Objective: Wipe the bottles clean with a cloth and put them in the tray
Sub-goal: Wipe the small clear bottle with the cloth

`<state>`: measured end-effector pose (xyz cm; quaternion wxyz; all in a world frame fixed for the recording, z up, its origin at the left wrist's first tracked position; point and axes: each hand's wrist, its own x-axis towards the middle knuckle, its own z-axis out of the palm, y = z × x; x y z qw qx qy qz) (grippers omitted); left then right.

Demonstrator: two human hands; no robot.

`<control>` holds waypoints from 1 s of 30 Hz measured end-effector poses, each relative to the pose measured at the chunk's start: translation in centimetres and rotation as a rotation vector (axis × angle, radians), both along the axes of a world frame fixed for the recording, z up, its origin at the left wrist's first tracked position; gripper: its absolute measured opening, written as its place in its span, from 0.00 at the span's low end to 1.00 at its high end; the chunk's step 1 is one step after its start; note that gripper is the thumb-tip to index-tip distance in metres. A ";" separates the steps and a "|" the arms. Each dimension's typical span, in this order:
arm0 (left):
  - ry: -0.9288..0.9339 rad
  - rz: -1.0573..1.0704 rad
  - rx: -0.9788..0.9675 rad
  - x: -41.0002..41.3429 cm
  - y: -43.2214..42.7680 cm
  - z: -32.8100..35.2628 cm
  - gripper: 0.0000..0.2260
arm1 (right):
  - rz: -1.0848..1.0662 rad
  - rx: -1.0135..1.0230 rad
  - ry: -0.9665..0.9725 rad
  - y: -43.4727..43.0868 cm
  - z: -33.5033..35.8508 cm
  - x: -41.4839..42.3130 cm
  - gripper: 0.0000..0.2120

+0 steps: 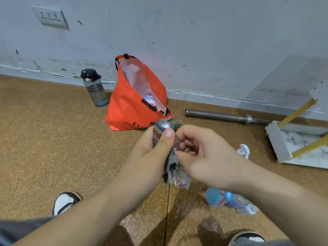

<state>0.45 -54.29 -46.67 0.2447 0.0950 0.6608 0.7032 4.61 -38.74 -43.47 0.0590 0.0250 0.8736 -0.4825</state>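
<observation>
My left hand (150, 153) grips a grey patterned cloth (170, 167) wrapped around the top of a clear plastic bottle (181, 180), thumb pressed on the cloth. My right hand (200, 155) curls round the same bottle's body from the right. The bottle's lower end sticks out below both hands. Another clear bottle with a blue label (230, 201) lies on the floor under my right forearm. A white marble-patterned tray (278, 144) with yellow legs sits tilted at the right edge.
An orange bag (131, 107) stands open by the wall. Left of it stands a dark water bottle (95, 87). A steel bar (221, 116) lies along the wall. A small white object (244, 150) lies near the tray. My shoes (65, 201) show below.
</observation>
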 end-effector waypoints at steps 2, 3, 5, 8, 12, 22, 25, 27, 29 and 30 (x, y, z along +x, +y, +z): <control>-0.087 -0.038 0.058 -1.0 -0.5 0.2 0.17 | 0.001 -0.336 -0.155 0.5 0.8 -0.2 0.03; -0.124 -0.052 0.082 -1.4 -0.7 0.2 0.18 | 0.023 -0.487 -0.219 0.8 0.9 -0.3 0.01; -0.192 -0.078 0.120 -1.6 -0.9 0.5 0.20 | 0.082 -0.665 -0.280 1.2 0.9 -0.4 0.10; -0.274 -0.123 0.174 -1.2 -0.9 0.6 0.20 | 0.051 -0.513 -0.256 1.1 0.4 -0.2 0.10; -0.184 -0.043 0.125 0.0 0.1 0.0 0.12 | 0.021 0.368 0.019 -0.3 -0.2 0.6 0.05; -0.281 -0.111 0.228 -1.4 -0.6 0.7 0.16 | 0.063 -0.818 -0.360 2.2 0.9 -0.5 0.10; -0.303 -0.128 0.263 -1.1 -0.7 0.7 0.12 | 0.156 -0.892 -0.395 2.4 0.1 -0.6 0.12; -0.298 -0.129 0.264 -1.2 -0.8 0.5 0.16 | 0.140 -0.817 -0.356 2.1 0.4 -0.8 0.10; -0.256 -0.134 0.234 -1.1 -0.8 0.4 0.18 | 0.066 -0.534 -0.245 1.5 0.7 -0.5 0.03; -0.226 -0.125 0.215 -1.0 -0.6 0.2 0.18 | 0.042 -0.290 -0.145 1.0 0.7 -0.2 0.01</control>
